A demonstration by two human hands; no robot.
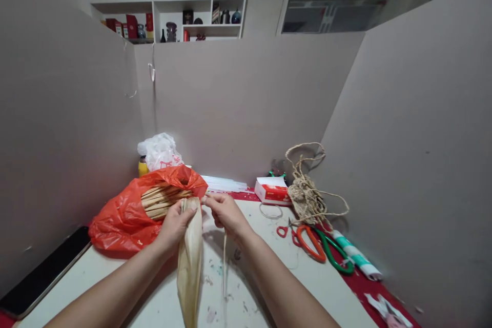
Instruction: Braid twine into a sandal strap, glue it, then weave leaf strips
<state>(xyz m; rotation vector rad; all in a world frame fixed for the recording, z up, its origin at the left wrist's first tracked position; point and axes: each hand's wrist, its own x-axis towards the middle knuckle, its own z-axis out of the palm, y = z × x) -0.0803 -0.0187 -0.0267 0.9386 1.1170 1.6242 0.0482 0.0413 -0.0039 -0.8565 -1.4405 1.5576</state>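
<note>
Currently, the left hand (178,224) is gripping the upper end of a pale dried husk (189,261), which is hanging down above the counter (303,287) toward the near edge of view. Just beside it, the right hand (226,213) is pinching its thumb and fingers together, and a thin strip (225,266) is dangling beneath that hand. Behind the left hand, a red plastic bag (115,223) is lying open, with dry folded strips (159,202) showing inside. Coiled rope (305,197) is resting to the right, near green-handled scissors (333,251).
</note>
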